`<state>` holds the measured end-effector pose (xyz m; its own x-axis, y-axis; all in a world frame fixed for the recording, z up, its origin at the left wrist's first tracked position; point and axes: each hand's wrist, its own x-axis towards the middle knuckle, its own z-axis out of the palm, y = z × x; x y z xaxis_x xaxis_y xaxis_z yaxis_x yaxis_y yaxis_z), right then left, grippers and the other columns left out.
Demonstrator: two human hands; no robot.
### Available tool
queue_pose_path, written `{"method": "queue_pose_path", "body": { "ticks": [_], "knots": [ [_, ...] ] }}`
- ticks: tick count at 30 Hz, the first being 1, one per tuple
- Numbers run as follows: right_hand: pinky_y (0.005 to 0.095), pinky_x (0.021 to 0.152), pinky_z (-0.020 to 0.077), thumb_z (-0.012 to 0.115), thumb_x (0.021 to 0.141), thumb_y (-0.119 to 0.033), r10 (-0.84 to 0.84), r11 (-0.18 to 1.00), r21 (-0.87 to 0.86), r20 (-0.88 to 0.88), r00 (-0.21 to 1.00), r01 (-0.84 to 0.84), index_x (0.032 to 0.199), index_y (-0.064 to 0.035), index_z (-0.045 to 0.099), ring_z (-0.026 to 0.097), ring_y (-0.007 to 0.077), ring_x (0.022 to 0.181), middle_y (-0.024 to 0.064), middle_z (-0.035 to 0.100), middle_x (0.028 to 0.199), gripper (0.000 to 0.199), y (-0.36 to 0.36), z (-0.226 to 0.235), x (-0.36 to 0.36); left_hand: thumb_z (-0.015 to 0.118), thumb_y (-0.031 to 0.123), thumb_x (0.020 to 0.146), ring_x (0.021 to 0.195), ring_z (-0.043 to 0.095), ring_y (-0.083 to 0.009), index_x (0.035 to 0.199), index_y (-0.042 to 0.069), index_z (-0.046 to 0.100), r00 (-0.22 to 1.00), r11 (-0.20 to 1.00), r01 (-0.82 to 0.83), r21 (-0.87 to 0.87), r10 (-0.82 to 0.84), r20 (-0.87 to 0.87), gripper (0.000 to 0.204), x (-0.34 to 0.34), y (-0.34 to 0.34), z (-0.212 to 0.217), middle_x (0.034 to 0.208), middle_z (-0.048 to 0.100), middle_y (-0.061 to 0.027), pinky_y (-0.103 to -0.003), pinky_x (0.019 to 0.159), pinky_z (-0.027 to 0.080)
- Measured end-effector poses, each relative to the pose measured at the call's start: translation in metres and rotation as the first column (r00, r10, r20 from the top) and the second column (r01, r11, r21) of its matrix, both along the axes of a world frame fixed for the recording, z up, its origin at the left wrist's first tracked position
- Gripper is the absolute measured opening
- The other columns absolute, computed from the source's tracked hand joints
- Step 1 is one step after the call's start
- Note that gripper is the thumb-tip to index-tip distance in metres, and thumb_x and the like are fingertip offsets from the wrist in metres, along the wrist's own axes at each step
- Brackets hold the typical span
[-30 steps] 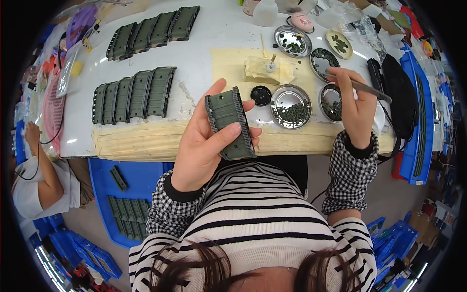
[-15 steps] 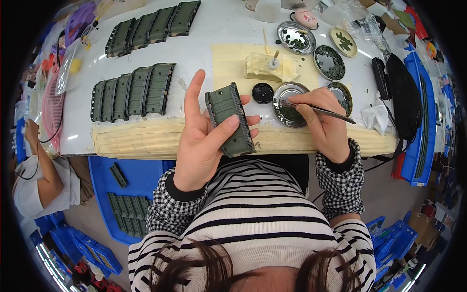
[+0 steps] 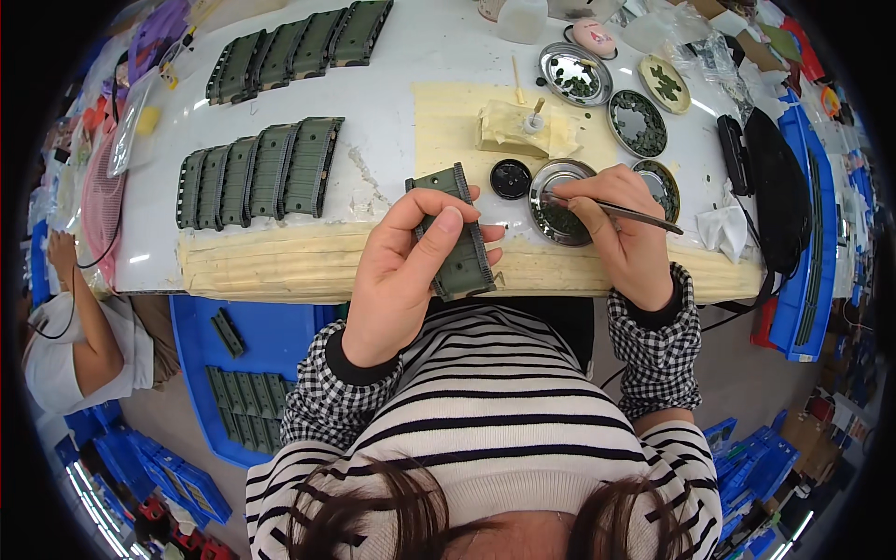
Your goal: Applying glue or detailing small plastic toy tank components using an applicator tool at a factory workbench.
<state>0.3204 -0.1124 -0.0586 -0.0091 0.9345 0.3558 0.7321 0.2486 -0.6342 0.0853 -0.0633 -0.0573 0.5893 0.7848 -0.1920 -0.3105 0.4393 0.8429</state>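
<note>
My left hand [image 3: 406, 261] is closed around a dark green, ridged rectangular piece [image 3: 462, 268], with thumb and index finger lying over its face. Pinched in my right hand [image 3: 623, 219] is a pair of metal tweezers [image 3: 639, 217]. Their tips reach into a round metal dish [image 3: 534, 207] of small dark green bits, just right of the green piece. A small round black container [image 3: 511, 178] sits between the piece and this dish. The tweezer tips are too small to show whether a bit is between them.
Two rows of joined green pieces [image 3: 266, 168] lie at the left of the table. Several dishes of green bits [image 3: 637, 121] stand at the right, near a taped block [image 3: 523, 131]. A padded roll [image 3: 271, 266] lines the front edge. A blue tray [image 3: 196, 345] is below left, beside another person's arm [image 3: 89, 308].
My left index finger, which pointed up and away, has folded down onto the green piece. My right hand keeps the tweezers in the same dish.
</note>
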Motion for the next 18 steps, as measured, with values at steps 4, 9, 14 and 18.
{"method": "queue_pose_path", "body": {
  "ticks": [4,9,14,18],
  "knots": [
    [0.0306,0.072,0.0428,0.065,0.087,-0.01,0.016,0.999,-0.028,-0.086,0.996,-0.019,0.097,-0.0044,0.07,0.057,0.0194,0.076,0.0058,0.067,0.082,0.013,-0.001,0.005,-0.002,0.041,0.02,0.103,0.106,0.062,-0.0256,0.104,0.002,0.05,1.0,1.0,0.013,-0.027,-0.012,0.014,0.02,0.001,-0.001,0.001,0.129,0.049,-0.0166,-0.039,0.089,0.056],
    [0.0288,0.076,0.0446,0.053,0.097,-0.014,0.128,0.978,-0.063,-0.578,0.806,-0.201,0.1,0.0004,0.068,0.058,0.0162,0.081,0.0073,0.065,0.084,0.022,-0.006,0.025,-0.02,0.033,0.028,0.105,0.102,0.063,-0.0278,0.096,0.002,0.047,0.978,0.953,0.203,-0.224,-0.187,0.09,0.031,0.005,0.0,0.004,0.121,0.052,-0.017,-0.041,0.088,0.056],
    [0.0286,0.076,0.0436,0.048,0.1,-0.018,0.152,0.948,-0.11,-0.668,0.729,-0.299,0.101,0.0008,0.068,0.056,0.0148,0.082,0.0061,0.063,0.082,0.028,-0.003,0.03,-0.031,0.029,0.033,0.105,0.103,0.062,-0.0321,0.095,0.002,0.045,0.923,0.894,0.339,-0.292,-0.255,0.29,0.036,0.014,-0.002,0.005,0.115,0.053,-0.0159,-0.045,0.086,0.057],
    [0.0286,0.075,0.0425,0.049,0.098,-0.017,0.162,0.949,-0.11,-0.631,0.758,-0.294,0.1,-0.0002,0.069,0.054,0.0153,0.08,0.006,0.064,0.081,0.026,-0.002,0.028,-0.031,0.03,0.033,0.105,0.105,0.062,-0.0325,0.093,0.003,0.044,0.922,0.896,0.341,-0.283,-0.261,0.285,0.034,0.012,-0.001,0.003,0.115,0.053,-0.0167,-0.045,0.086,0.056]
  ]
}}
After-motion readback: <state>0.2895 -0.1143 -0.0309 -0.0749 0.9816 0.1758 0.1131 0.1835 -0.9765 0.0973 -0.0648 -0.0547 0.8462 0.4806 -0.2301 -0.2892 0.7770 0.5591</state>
